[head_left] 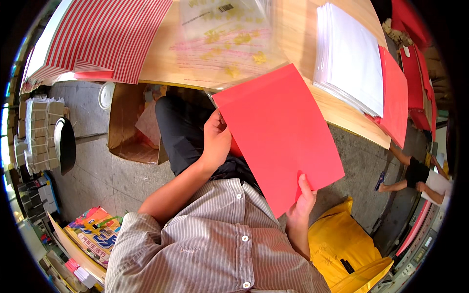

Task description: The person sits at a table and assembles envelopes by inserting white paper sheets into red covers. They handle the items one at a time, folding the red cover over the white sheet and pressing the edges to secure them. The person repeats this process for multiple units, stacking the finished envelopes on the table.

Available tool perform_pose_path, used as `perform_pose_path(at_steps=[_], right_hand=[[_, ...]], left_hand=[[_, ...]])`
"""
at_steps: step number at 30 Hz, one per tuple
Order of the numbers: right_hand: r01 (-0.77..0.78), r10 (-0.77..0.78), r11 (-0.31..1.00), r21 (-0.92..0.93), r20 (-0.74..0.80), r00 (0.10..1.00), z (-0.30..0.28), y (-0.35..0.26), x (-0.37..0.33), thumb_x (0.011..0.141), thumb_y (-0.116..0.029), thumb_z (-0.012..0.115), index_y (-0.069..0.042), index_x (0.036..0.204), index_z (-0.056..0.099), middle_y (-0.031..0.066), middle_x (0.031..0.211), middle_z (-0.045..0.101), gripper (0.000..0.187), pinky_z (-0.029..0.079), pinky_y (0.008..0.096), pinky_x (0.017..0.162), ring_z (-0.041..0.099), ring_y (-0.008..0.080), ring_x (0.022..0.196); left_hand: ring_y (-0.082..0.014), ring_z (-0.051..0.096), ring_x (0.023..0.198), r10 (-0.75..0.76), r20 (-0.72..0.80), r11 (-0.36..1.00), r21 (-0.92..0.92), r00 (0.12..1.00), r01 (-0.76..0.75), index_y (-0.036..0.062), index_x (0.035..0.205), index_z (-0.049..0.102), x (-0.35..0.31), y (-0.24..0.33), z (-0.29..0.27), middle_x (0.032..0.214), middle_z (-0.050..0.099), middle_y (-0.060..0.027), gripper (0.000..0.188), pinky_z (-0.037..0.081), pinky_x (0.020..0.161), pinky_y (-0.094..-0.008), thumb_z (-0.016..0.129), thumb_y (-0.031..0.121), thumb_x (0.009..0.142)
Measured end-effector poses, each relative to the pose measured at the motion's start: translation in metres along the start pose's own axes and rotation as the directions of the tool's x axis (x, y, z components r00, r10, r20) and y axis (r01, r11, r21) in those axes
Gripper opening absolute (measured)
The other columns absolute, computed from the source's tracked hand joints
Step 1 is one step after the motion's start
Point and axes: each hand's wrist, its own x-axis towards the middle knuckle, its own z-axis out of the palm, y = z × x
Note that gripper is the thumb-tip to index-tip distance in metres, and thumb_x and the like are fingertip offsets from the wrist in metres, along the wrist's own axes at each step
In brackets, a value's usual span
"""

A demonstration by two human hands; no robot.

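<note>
We sit at a pale wooden table (295,29) above a grey tiled floor (88,190). At its left lies a red-and-white striped paper stack (107,34); at the far middle, a clear plastic bag (212,22) bearing a barcode (225,8); at the right, a white paper stack (349,61). Over our lap we hold a red sheet (278,136): our left hand (216,136) grips its left edge, fingertips hidden behind; our right hand (303,198) pinches the near edge, thumb on top, other fingers hidden underneath. Near right, a yellow bag (342,239) carries handwriting; near left, a colourful print (95,234) shows large lettering.
</note>
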Motion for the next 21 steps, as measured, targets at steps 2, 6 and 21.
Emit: perform_pose_path(at_steps=[2, 6, 21], right_hand=[[-0.017, 0.016, 0.999, 0.032, 0.024, 1.0, 0.006, 0.0, -0.001, 0.097, -0.005, 0.061, -0.004, 0.136, 0.053, 0.0121, 0.13, 0.06, 0.04, 0.053, 0.0423, 0.097, 0.062, 0.027, 0.117], [-0.068, 0.062, 0.991, 0.116, 0.052, 0.997, 0.018, -0.002, -0.008, 0.096, -0.001, 0.062, -0.003, 0.132, 0.056, 0.0124, 0.128, 0.062, 0.037, 0.053, 0.0422, 0.098, 0.062, 0.0263, 0.116], [-0.058, 0.047, 0.993, 0.101, 0.11, 0.993, 0.042, -0.002, -0.009, 0.096, 0.001, 0.06, -0.001, 0.132, 0.054, 0.0115, 0.128, 0.061, 0.037, 0.053, 0.0389, 0.098, 0.062, 0.0242, 0.116]], left_hand=[[-0.0112, 0.066, 0.088, -0.025, -0.033, 0.998, -0.061, 0.999, 0.023, 0.0003, 0.119, 0.06, 0.004, -0.006, 0.005, 0.107, 0.069, -0.0037, 0.024, 0.056, 0.075, -0.0271, 0.064, 0.0, 0.095], [-0.0153, 0.066, 0.1, -0.075, 0.086, 0.947, -0.306, 0.993, 0.098, -0.0004, 0.123, 0.059, 0.012, -0.024, -0.006, 0.11, 0.067, -0.0064, 0.024, 0.057, 0.079, -0.0327, 0.057, 0.004, 0.099], [-0.023, 0.066, 0.102, -0.506, 0.167, 0.643, -0.581, 0.846, 0.499, -0.0011, 0.128, 0.056, 0.005, -0.044, 0.009, 0.117, 0.065, -0.0128, 0.029, 0.059, 0.08, -0.0372, 0.053, 0.015, 0.104]])
